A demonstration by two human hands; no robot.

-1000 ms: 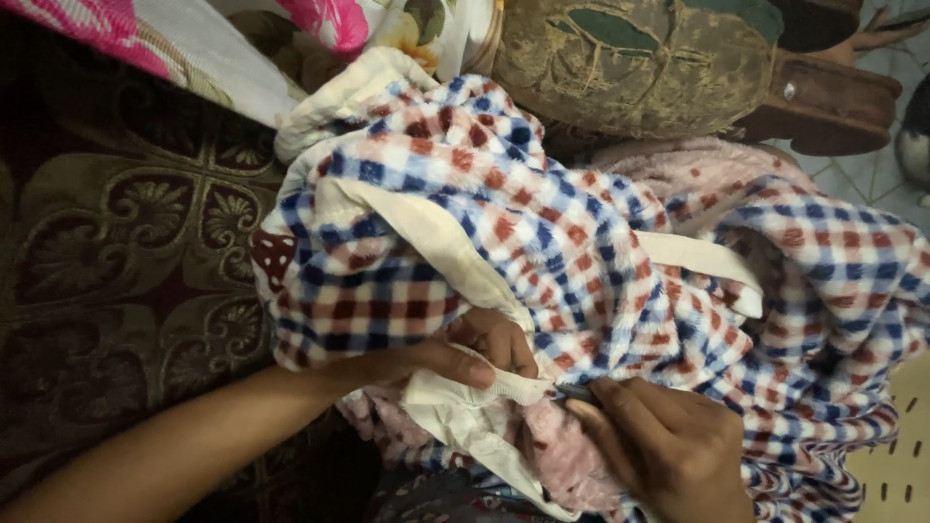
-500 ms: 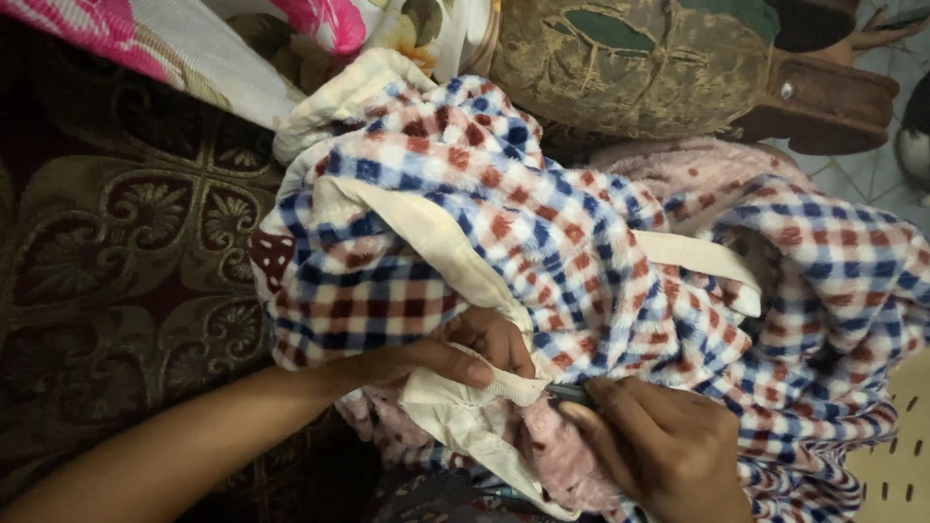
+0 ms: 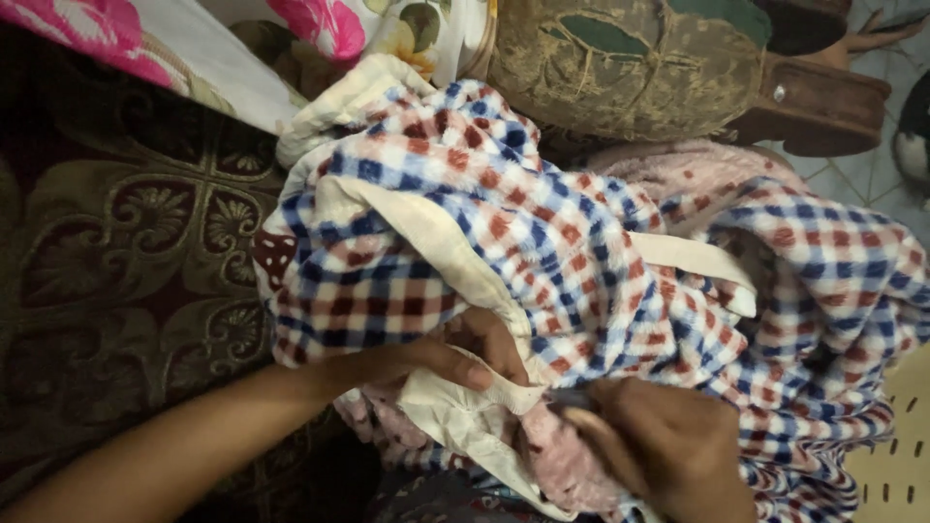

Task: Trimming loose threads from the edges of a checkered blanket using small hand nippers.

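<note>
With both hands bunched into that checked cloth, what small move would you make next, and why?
Probably tug the cream fabric edge taut. The left hand pinches it beneath the red, white and blue checked cloth, while the right hand grips a small dark thing I cannot identify at the crumpled pink lining. The fabric there lies bunched.

No packages, labels, signs or screens in view.

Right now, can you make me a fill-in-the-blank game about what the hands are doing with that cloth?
1. The checked cloth has red, white and ____ squares.
2. The left hand pinches a strip of ____ coloured fabric.
3. The right hand is at the ____ edge of the picture.
4. The flowers on the sheet at the top are ____.

Missing words: blue; cream; bottom; pink
</note>
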